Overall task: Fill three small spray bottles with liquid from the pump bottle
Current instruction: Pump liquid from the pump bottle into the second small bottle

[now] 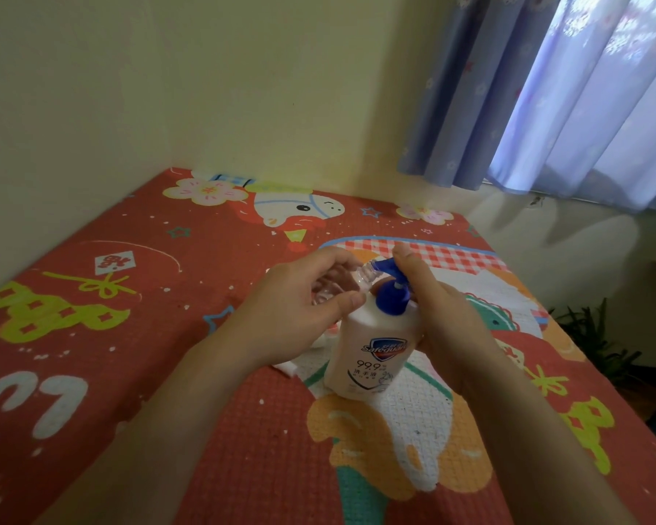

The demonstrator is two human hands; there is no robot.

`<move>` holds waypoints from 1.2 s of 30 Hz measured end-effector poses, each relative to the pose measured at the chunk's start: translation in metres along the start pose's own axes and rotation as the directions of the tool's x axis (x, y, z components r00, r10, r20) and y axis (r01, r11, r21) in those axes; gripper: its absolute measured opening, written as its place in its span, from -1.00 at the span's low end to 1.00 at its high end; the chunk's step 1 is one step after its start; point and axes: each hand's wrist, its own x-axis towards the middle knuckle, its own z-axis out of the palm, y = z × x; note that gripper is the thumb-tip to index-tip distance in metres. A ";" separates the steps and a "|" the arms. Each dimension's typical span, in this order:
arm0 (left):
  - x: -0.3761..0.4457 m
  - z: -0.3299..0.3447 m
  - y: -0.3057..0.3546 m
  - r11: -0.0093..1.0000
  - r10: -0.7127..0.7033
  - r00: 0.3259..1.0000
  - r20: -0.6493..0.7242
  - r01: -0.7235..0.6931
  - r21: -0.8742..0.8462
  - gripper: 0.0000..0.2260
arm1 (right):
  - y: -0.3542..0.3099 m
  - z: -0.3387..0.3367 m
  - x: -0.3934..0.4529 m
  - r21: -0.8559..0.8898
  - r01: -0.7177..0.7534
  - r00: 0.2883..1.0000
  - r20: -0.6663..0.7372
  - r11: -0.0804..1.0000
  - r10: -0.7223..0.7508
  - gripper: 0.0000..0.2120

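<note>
A white pump bottle (370, 356) with a blue pump head (391, 293) stands on the red patterned table (137, 297). My left hand (296, 308) grips a small clear spray bottle (364, 276), uncapped and tilted, its open neck right at the blue spout. My right hand (444, 316) wraps around the pump bottle's right side, with a finger on top of the pump head. Something white (286, 367) lies on the table below my left wrist, mostly hidden. Other small bottles are not visible.
The table sits in a corner against a yellow wall (205, 89). A blue curtain (546, 89) hangs at the right over a window. A green plant (591, 335) stands beyond the table's right edge.
</note>
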 end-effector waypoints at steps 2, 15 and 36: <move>0.000 0.000 0.002 1.000 0.006 1.000 -0.003 -0.006 -0.013 -0.75 | -0.002 0.002 -0.001 -0.011 -0.020 1.000 -0.022 1.000 0.020 -0.40; 0.000 -0.001 0.006 1.000 -0.001 1.000 -0.025 0.001 0.012 -0.72 | 0.002 0.001 0.002 0.077 0.000 1.000 -0.001 0.997 0.000 -0.62; 0.000 -0.003 0.000 0.997 -0.033 0.999 -0.024 0.035 0.062 -0.67 | 0.003 0.000 -0.002 0.029 0.028 0.998 -0.054 0.999 -0.026 -0.66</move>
